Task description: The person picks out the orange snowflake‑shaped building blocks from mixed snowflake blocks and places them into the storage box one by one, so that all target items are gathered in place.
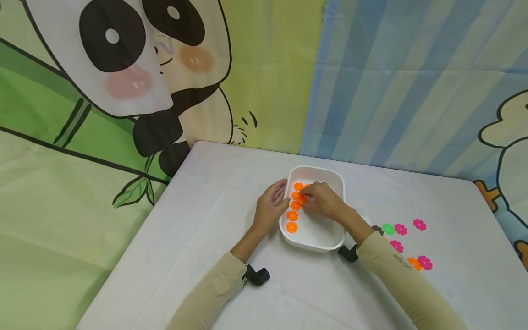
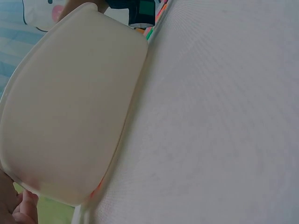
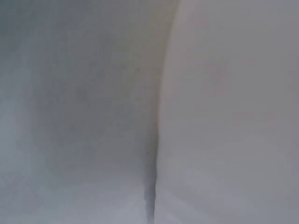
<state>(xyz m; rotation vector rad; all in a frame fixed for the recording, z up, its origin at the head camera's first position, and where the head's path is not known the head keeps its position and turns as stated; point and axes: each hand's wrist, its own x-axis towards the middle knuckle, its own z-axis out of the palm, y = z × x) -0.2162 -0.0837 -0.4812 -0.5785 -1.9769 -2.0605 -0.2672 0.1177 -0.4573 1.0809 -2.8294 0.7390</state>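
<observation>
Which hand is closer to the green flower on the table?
The right. The right hand is in the white tray, just left of the green flower; the left hand rests on the tray's far left side.

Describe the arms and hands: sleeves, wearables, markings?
Both hands bare: left hand, right hand. Long beige sleeves on both arms; the right sleeve carries small dark lettering, unreadable. A black wrist camera sits at the left cuff, another at the right.

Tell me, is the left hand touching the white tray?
Touching. In the head view the left hand rests flat against the outer rim of the white tray, no gap showing.
</observation>
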